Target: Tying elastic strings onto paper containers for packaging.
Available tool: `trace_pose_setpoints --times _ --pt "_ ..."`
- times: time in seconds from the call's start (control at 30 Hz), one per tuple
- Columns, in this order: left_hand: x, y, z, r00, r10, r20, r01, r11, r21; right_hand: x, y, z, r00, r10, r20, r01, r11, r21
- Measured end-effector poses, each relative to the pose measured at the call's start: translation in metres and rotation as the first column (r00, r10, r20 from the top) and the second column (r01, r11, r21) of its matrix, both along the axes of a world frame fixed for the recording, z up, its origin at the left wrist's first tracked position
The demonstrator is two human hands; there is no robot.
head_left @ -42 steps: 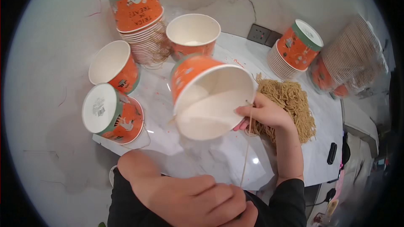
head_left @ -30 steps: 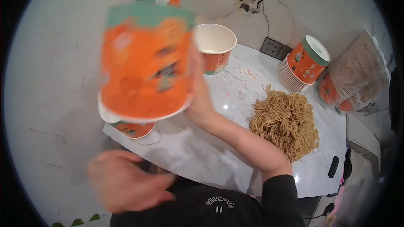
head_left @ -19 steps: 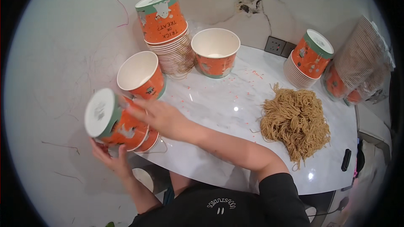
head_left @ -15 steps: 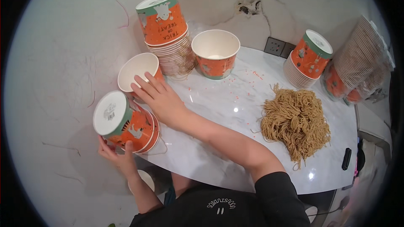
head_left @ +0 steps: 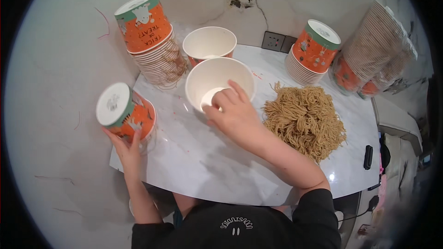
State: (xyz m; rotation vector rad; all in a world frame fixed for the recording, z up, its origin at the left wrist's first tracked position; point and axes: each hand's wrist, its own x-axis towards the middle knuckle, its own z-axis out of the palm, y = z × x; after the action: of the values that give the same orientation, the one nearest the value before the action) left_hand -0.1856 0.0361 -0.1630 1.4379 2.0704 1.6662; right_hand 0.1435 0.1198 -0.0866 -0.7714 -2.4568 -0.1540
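Observation:
My right hand (head_left: pixel 233 113) reaches over the near rim of an upright white-lined paper bucket (head_left: pixel 196 80), its fingers bent over the edge and into the inside. Nothing shows inside that bucket. At the left table edge, my left hand (head_left: pixel 123 150) grips the side of an upside-down orange and green paper bucket (head_left: pixel 138 117), thumb on one side and fingers partly hidden beneath. Directly behind the bucket at my right hand stands another upright paper bucket (head_left: pixel 210 41), partly covered by it. Right of my right hand lies a heap of thin brown noodles (head_left: pixel 307 122).
A tall upside-down stack of paper buckets (head_left: pixel 147 32) stands at the back left. A shorter stack (head_left: pixel 316 50) stands back right, beside plastic-wrapped stacks (head_left: pixel 371 41). A black bar-shaped object (head_left: pixel 368 157) lies near the right edge. Wall sockets (head_left: pixel 273 41) sit behind the table (head_left: pixel 184 166).
My right hand has moved the upright bucket rightward from beside the left stack to the table's middle. My left hand stays on the upside-down bucket. The whole view has shifted somewhat.

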Motion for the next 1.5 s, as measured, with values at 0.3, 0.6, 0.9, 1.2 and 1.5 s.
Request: trace_pose_setpoints --times 0.3,0.6,0.9,1.2,1.5 --pt "0.090 0.000 0.068 0.949 -0.143 -0.282 0.174 0.981 0.088 0.145 0.015 0.014 0.846 -0.525 0.094 0.519 0.772 -0.366" --pt "0.211 0.093 0.121 0.320 -0.553 -0.769 0.700 0.685 -0.202 0.157 0.031 0.016 0.814 -0.505 -0.286 0.282 0.775 -0.566" --pt "0.244 0.149 0.091 0.285 -0.691 -0.664 0.836 0.518 -0.181 0.138 0.037 -0.011 0.798 -0.583 0.149 0.565 0.639 -0.522" --pt "0.306 0.212 0.078 0.153 -0.399 -0.904 0.723 0.669 -0.173 0.108 0.007 -0.027 0.936 -0.098 0.339 0.280 0.791 -0.545" --pt "0.273 0.203 0.098 0.016 -0.405 -0.914 0.725 0.634 -0.268 0.101 0.005 -0.037 0.920 0.011 0.393 0.220 0.813 -0.540"
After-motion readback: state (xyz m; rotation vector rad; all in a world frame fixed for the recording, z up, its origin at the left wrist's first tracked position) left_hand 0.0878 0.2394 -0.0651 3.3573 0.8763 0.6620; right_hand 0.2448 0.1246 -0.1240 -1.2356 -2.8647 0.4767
